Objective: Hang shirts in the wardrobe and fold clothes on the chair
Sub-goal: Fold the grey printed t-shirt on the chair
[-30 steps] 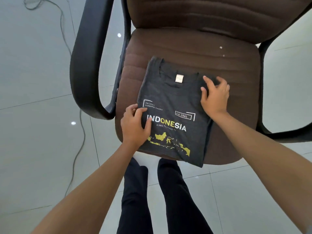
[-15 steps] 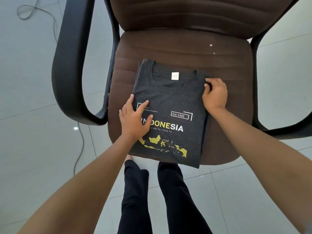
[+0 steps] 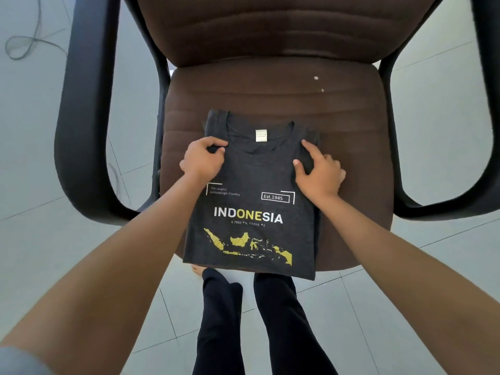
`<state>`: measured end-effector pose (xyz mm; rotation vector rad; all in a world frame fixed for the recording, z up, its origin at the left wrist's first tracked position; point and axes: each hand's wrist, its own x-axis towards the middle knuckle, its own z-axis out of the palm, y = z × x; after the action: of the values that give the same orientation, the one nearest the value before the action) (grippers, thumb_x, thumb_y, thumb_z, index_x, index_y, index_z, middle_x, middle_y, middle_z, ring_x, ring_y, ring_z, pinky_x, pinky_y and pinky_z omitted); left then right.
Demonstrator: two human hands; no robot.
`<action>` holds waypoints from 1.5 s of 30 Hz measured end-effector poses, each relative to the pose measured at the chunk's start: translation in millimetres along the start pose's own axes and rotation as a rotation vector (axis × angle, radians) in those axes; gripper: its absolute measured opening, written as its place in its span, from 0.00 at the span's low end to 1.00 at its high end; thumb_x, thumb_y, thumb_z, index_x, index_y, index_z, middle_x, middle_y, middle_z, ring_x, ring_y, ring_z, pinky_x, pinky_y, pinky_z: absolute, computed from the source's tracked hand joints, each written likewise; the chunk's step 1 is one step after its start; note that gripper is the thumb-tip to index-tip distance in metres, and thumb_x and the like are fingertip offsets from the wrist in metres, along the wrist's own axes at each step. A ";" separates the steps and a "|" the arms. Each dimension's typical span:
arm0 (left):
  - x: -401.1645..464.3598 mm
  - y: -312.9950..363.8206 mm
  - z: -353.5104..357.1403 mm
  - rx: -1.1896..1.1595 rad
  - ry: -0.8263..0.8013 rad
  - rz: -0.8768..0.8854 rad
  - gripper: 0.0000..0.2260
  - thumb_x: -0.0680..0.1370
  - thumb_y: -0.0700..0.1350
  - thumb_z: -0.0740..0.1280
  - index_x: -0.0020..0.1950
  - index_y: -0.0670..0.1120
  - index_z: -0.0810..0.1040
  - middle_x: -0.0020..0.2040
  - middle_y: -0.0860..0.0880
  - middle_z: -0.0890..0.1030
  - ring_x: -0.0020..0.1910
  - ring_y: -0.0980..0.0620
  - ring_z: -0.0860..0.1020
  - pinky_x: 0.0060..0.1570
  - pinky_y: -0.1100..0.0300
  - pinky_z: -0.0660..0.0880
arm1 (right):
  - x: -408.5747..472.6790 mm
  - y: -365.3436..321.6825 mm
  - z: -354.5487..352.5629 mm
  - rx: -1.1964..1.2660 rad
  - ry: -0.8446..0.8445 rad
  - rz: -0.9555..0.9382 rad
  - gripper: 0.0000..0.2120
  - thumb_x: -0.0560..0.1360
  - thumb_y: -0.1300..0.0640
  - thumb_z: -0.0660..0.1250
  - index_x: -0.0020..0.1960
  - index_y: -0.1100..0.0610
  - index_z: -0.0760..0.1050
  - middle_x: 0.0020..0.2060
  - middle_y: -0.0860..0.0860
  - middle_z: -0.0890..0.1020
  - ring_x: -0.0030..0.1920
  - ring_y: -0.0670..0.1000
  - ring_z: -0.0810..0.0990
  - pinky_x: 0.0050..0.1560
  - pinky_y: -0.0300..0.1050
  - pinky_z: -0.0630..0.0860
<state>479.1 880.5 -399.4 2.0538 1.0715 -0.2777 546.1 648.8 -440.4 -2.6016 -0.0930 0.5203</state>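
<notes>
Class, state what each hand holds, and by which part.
Both hands grip the folded T-shirt: left hand at its left shoulder, right hand at its right shoulder.

I see a floor (image 3: 40, 266) of large pale grey glossy tiles with thin grout lines, evenly lit by soft light. A thin dark cable (image 3: 24, 41) loops across it at upper left; another strand (image 3: 115, 182) runs behind the left armrest.
</notes>
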 end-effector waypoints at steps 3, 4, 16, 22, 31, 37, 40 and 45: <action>11.3 9.8 -10.0 -0.295 -0.113 -0.126 0.11 0.74 0.35 0.68 0.53 0.46 0.83 0.47 0.47 0.81 0.48 0.51 0.79 0.53 0.60 0.77 | 8.4 -0.9 -4.9 0.369 -0.163 -0.012 0.23 0.75 0.56 0.68 0.68 0.43 0.71 0.62 0.53 0.76 0.63 0.51 0.73 0.64 0.37 0.65; 12.3 12.9 -14.4 -0.348 -0.152 -0.170 0.12 0.73 0.33 0.68 0.54 0.44 0.82 0.47 0.46 0.81 0.47 0.51 0.79 0.50 0.61 0.78 | 11.5 -2.6 -9.0 0.464 -0.210 -0.009 0.21 0.75 0.60 0.68 0.66 0.45 0.74 0.62 0.51 0.76 0.64 0.49 0.73 0.65 0.36 0.66; -47.3 37.4 -75.8 -0.598 -0.329 -0.012 0.18 0.73 0.29 0.65 0.57 0.47 0.81 0.54 0.46 0.81 0.49 0.50 0.80 0.44 0.63 0.78 | -55.2 -38.7 -97.4 0.674 -0.077 -0.027 0.22 0.75 0.72 0.62 0.63 0.53 0.77 0.60 0.47 0.77 0.61 0.47 0.76 0.64 0.43 0.74; -103.0 67.9 -123.2 -0.545 -0.545 0.256 0.17 0.73 0.29 0.67 0.54 0.48 0.82 0.59 0.43 0.79 0.55 0.45 0.79 0.57 0.53 0.76 | -166.9 -72.1 -160.8 0.600 0.228 -0.037 0.22 0.75 0.71 0.63 0.64 0.51 0.76 0.60 0.46 0.75 0.59 0.43 0.72 0.63 0.36 0.70; -256.9 171.9 -208.0 -0.436 -0.955 0.690 0.16 0.71 0.27 0.66 0.49 0.46 0.82 0.52 0.42 0.81 0.52 0.44 0.80 0.56 0.54 0.76 | -393.5 -111.9 -256.4 0.628 0.787 0.015 0.23 0.75 0.70 0.64 0.61 0.46 0.76 0.60 0.48 0.77 0.60 0.48 0.76 0.62 0.43 0.74; -413.0 217.4 -202.7 -0.412 -1.220 1.010 0.14 0.73 0.29 0.65 0.49 0.46 0.82 0.45 0.49 0.84 0.45 0.50 0.81 0.44 0.61 0.79 | -569.5 -106.7 -300.1 0.576 1.138 0.112 0.23 0.76 0.69 0.64 0.60 0.43 0.76 0.58 0.45 0.77 0.57 0.44 0.77 0.54 0.35 0.77; -497.4 211.9 -190.4 -0.418 -1.390 1.109 0.14 0.72 0.28 0.66 0.50 0.44 0.81 0.44 0.49 0.84 0.44 0.52 0.81 0.42 0.64 0.79 | -663.5 -104.4 -299.7 0.522 1.299 0.195 0.24 0.76 0.71 0.63 0.58 0.43 0.76 0.56 0.44 0.78 0.55 0.42 0.78 0.48 0.27 0.75; -624.2 170.5 -180.1 -0.330 -1.690 1.258 0.15 0.71 0.30 0.69 0.52 0.46 0.82 0.50 0.48 0.83 0.50 0.49 0.81 0.48 0.61 0.79 | -807.1 -111.1 -274.2 0.397 1.540 0.409 0.23 0.75 0.71 0.63 0.60 0.46 0.76 0.55 0.46 0.78 0.55 0.44 0.78 0.51 0.28 0.76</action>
<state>195.8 582.0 131.4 1.0912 -1.0725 -0.8040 -94.0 498.4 113.3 -1.9500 0.9175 -1.2433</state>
